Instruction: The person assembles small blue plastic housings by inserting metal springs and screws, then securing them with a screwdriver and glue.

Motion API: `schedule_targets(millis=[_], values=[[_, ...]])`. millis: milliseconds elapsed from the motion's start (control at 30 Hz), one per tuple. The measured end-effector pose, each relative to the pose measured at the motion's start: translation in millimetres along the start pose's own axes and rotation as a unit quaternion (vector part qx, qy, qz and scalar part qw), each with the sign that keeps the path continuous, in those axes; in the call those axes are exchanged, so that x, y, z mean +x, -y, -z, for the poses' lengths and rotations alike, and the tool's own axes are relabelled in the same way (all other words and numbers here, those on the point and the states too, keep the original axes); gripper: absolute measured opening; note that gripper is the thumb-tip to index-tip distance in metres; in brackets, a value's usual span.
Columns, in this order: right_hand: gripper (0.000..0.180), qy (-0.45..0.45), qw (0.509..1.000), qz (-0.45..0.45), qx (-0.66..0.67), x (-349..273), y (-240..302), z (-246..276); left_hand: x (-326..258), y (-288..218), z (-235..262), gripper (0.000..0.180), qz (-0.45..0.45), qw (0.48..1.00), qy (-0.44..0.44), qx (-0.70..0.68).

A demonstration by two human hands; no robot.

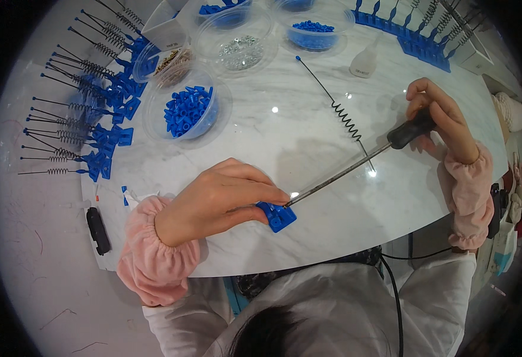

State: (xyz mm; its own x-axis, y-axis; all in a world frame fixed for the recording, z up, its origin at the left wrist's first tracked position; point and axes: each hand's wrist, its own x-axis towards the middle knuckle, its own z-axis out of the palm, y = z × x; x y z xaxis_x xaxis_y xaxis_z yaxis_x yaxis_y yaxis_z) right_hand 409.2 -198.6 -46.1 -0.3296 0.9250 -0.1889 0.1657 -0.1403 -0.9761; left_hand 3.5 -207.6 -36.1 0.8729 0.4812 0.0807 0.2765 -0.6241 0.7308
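My left hand (219, 199) presses a small blue plastic block (277, 215) flat on the white marble table (308, 125) near its front edge. My right hand (442, 119) grips the black handle of a long screwdriver (356, 163). Its metal shaft slants down to the left and its tip meets the blue block. A thin black rod with a coiled spring (335, 107) lies loose on the table behind the screwdriver, apart from both hands.
Clear round tubs hold blue plastic pieces (188, 110), silver screws (240, 52), brass parts (169, 61) and blue beads (313, 31). Several finished blue blocks with spring rods (88, 119) line the left; more stand on a blue rack (415, 33) at back right. A small white bottle (365, 62) stands near it.
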Motion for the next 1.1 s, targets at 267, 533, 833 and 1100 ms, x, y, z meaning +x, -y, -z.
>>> schedule_targets(millis=[267,533,833,1100], values=[[0.047,0.01,0.998,-0.055,-0.02,-3,18,-7,-3,0,1,0.036,0.008,1.0,0.004,0.007],[0.047,0.027,0.982,0.155,-0.101,3,-1,-3,-2,0,0,0.037,0.002,1.0,0.004,0.006],[0.043,0.003,0.968,0.214,-0.134,7,-10,-5,-1,-2,0,0.037,0.002,1.0,0.0,0.003],[0.051,0.008,0.998,-0.06,-0.022,0,7,-5,-1,-1,1,0.038,-0.003,1.0,0.002,0.008]])
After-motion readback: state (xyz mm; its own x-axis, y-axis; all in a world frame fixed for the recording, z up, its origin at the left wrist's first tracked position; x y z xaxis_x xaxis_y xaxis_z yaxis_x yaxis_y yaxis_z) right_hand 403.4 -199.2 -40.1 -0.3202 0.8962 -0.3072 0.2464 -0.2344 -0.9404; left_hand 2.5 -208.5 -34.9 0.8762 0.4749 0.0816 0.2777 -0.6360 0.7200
